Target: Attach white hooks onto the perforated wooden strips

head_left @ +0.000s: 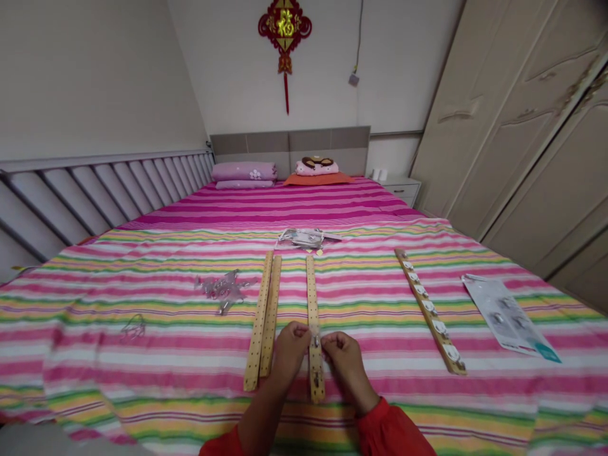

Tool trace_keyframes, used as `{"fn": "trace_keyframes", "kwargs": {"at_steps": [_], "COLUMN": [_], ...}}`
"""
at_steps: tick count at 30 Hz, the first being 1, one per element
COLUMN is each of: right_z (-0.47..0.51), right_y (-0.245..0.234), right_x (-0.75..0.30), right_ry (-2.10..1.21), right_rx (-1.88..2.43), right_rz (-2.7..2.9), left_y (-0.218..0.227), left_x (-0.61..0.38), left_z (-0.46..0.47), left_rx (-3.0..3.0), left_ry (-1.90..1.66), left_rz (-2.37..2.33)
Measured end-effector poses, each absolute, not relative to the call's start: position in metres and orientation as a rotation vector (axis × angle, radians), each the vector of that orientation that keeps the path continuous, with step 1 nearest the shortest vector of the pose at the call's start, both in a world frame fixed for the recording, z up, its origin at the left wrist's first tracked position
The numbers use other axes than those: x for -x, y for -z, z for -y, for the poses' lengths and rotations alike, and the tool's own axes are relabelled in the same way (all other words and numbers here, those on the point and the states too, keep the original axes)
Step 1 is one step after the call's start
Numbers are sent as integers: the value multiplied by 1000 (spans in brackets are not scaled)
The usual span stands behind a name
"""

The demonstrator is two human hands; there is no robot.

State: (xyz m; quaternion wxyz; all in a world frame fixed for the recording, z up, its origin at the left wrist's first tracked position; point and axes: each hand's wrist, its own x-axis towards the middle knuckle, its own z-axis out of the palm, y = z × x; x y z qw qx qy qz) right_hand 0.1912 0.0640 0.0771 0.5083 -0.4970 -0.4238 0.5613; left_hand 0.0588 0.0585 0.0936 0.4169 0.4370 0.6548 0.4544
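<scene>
Between my hands a narrow wooden strip with rows of small holes lies lengthwise on the bed. A small metal hook with a clear backing is on it, and a second metal hook sits nearer its front end. My left hand is closed in a pinch at the left edge of the first hook. From the right, my right hand pinches with thumb and forefinger beside the same hook; what is between those fingertips is too small to make out.
Two more perforated wooden strips lie left of my hands. Clear plastic scraps and a crumpled wrapper are farther left. A packet of hooks lies beyond. Rightward are a strip with white-backed hooks and a flat package.
</scene>
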Motion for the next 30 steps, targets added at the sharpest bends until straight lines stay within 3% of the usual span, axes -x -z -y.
{"fn": "trace_keyframes", "kwargs": {"at_steps": [16, 30], "right_z": [-62, -69], "right_y": [-78, -66], "right_x": [-188, -200], "right_ry": [-1354, -969], "right_rx": [1190, 1201], "right_rz": [961, 1711], "left_y": [-92, -92], "left_x": [-61, -57], "left_z": [-52, -44], "left_rx": [-1144, -1391], "left_ry": [-1271, -1061], "left_rz": [-1638, -1599]}}
